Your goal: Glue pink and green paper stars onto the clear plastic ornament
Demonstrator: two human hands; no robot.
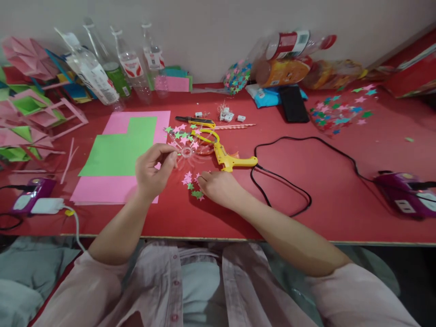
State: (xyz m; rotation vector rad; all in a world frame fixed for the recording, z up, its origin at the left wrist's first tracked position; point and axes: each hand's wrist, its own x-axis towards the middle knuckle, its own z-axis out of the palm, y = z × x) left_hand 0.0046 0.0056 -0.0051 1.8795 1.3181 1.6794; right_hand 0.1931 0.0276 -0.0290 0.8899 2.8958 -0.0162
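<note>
Ring (186, 157), just the one, sits near the centre of my feed: round, clear plastic, with thin strips splaying outward and pink and green stars (184, 141) on the far ones. I see it just right of the left hand (153, 170), whose thumb and forefinger pinch its edge. The right hand (218, 186) is lower and further right, apart from the ring, fingers curled down at a loose pile (188, 178) in the same two colours; I cannot tell whether it grips a star, and overlap spoils my count of them.

I count one glue gun (223, 156), hard yellow plastic, right of the ring, and one cutter (202, 122) above it. Upper left, four clear bottles (132, 68) stand upright; upper right, I make out at least three more lying (286, 72), with one flat black phone (294, 104) below them. Two purple power strips (391, 190) show, one at each side edge. Left of centre, one notched green sheet (112, 156) lies smooth over pink paper (102, 190), all on a red table (340, 181).
</note>
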